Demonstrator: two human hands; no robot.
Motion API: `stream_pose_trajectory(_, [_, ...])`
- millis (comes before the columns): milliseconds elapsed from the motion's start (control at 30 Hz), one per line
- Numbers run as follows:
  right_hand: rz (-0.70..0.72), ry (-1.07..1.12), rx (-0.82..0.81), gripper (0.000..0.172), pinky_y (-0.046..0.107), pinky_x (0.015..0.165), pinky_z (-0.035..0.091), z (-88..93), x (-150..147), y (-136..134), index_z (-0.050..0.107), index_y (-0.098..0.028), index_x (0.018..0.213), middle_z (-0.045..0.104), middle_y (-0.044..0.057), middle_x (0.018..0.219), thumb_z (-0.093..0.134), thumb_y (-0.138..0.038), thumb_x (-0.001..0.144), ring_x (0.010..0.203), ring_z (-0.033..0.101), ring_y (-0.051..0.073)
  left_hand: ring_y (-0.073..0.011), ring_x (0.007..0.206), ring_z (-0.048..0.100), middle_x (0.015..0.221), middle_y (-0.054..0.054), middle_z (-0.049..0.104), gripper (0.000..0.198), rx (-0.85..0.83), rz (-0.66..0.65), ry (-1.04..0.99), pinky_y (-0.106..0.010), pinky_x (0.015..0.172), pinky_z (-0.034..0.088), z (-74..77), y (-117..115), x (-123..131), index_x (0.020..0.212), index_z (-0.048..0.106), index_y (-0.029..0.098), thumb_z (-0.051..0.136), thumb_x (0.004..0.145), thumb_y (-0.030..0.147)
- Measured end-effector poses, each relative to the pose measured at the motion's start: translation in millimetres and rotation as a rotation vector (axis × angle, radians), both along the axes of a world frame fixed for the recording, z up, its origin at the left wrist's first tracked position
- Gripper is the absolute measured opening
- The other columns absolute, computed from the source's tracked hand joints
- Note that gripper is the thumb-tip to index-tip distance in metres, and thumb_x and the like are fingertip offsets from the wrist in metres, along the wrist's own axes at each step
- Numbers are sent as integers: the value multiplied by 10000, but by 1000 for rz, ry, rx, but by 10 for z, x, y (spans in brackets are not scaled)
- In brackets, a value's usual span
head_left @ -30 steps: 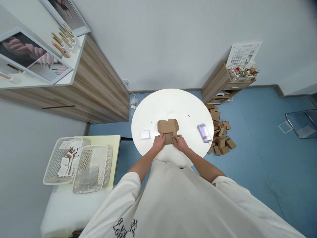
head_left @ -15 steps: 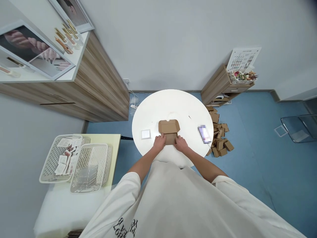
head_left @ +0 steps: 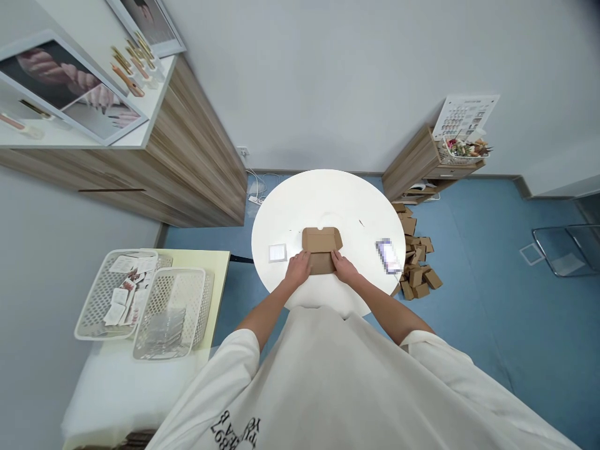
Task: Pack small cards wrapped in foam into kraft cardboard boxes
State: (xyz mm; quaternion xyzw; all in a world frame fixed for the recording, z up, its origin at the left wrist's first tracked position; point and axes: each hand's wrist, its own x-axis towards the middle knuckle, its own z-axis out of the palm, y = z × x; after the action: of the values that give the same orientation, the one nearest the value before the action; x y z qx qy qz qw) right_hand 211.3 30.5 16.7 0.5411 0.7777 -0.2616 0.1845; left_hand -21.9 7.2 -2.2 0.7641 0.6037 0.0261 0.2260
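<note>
A small brown cardboard box (head_left: 321,262) lies on the round white table (head_left: 323,194), its lid flap folded out towards the far side. At its left side, my left hand (head_left: 298,267) grips the wall, fingers bent over the edge. My right hand (head_left: 344,266) holds the opposite side in the same way, fingertips near the fold between lid and body. Both thumbs are hard to make out. Left of the box lies a small white square packet (head_left: 277,253), and to the right a blurred-out phone (head_left: 388,256).
Folded brown boxes (head_left: 417,269) lie heaped on the floor right of the table. Two white plastic baskets (head_left: 201,312) stand on a yellowish side table (head_left: 220,275) at the left. A wooden cabinet (head_left: 201,144) and a small shelf unit (head_left: 412,162) stand by the wall.
My hands have moved slightly up the box's sides, the right one with its fingers now further over the edge. The box stays nearly in place; the view has shifted a little.
</note>
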Motion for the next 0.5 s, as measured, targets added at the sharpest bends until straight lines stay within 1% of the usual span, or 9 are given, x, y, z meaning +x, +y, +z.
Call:
stream_pose_trajectory(67, [0, -10, -2, 892, 388, 1000, 456, -8, 0, -6, 82, -189, 1607, 131, 141, 1651, 570, -137, 861, 1209, 506, 300, -285, 1260, 488, 1431, -146, 463, 419, 31, 180, -20, -399, 1016, 392, 15, 10, -198, 1394, 415, 205, 432, 985, 294])
stream_pose_trajectory(133, [0, -16, -4, 889, 394, 1013, 451, -13, 1, -16, 88, -184, 1606, 137, 146, 1649, 569, -135, 860, 1211, 507, 303, -309, 1276, 476, 1410, -175, 465, 417, 28, 451, 12, -429, 1020, 401, 9, 46, -428, 1388, 413, 176, 402, 993, 311])
stream_pose_trajectory(200, [2, -17, -2, 881, 395, 1008, 455, -19, 2, -23, 95, -181, 1605, 134, 148, 1649, 565, -134, 861, 1208, 510, 305, -341, 1283, 476, 1393, -188, 473, 435, -27, 725, 43, -464, 1011, 413, -23, 105, -642, 1370, 411, 165, 436, 979, 354])
stream_pose_trajectory(267, [7, -16, 7, 867, 391, 988, 467, -27, 2, -26, 103, -173, 1604, 124, 148, 1651, 556, -130, 866, 1196, 514, 304, -348, 1258, 511, 1368, -187, 497, 465, -136, 886, 12, -456, 981, 440, -76, 172, -800, 1345, 417, 167, 483, 958, 415])
stream_pose_trajectory(300, [11, -17, 12, 861, 389, 979, 472, -31, 1, -27, 105, -168, 1603, 120, 149, 1653, 551, -128, 868, 1189, 517, 303, -345, 1231, 540, 1359, -188, 506, 486, -204, 931, -27, -444, 952, 458, -106, 203, -850, 1338, 415, 172, 507, 945, 442])
stream_pose_trajectory(367, [16, -21, 21, 854, 385, 964, 479, -40, -1, -26, 103, -156, 1603, 118, 153, 1653, 544, -124, 872, 1174, 521, 299, -343, 1191, 578, 1352, -194, 516, 526, -306, 971, -90, -429, 906, 480, -165, 257, -896, 1317, 415, 176, 576, 904, 460])
stream_pose_trajectory(433, [17, -25, 23, 856, 379, 952, 484, -47, -3, -25, 97, -155, 1604, 123, 158, 1650, 543, -120, 874, 1162, 526, 292, -353, 1182, 588, 1354, -206, 519, 564, -352, 996, -117, -430, 890, 486, -210, 298, -890, 1290, 420, 178, 651, 854, 451])
stream_pose_trajectory(500, [13, -25, 24, 865, 371, 948, 483, -53, -5, -25, 92, -168, 1605, 131, 156, 1648, 550, -118, 873, 1158, 529, 286, -362, 1184, 589, 1316, -205, 554, 572, -381, 1031, -131, -440, 900, 480, -230, 328, -865, 1252, 434, 183, 704, 815, 433])
